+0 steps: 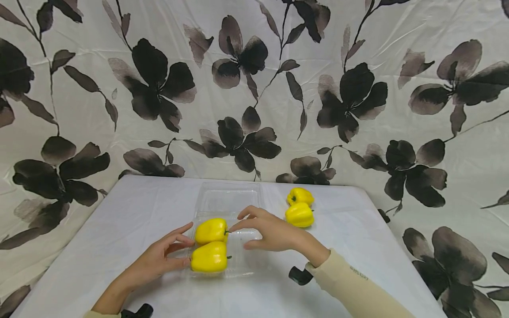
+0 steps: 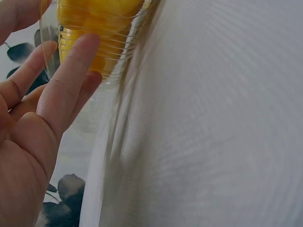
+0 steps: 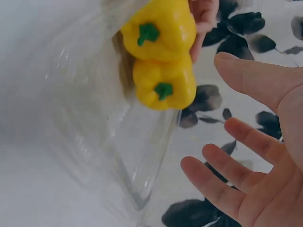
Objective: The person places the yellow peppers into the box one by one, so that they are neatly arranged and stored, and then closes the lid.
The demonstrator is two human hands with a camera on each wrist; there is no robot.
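Observation:
Two yellow bell peppers, a nearer one (image 1: 208, 257) and a farther one (image 1: 210, 231), lie side by side in the left part of a clear plastic clamshell container (image 1: 248, 265). Their green stems face right. My left hand (image 1: 153, 258) is at the container's left side, fingertips and thumb against the ribbed clear wall (image 2: 113, 45) in the left wrist view. Above the container's right part is my right hand (image 1: 272, 229), its fingers spread and holding nothing. Seen from the right wrist, a gap separates that hand from the peppers (image 3: 165, 85).
The container's lid (image 1: 228, 198) lies folded back toward the table's far edge. Two more yellow bell peppers, one (image 1: 300, 215) in front of the other (image 1: 300, 195), rest on the white tablecloth (image 1: 346, 247) at the right. A floral curtain (image 1: 294, 110) hangs behind.

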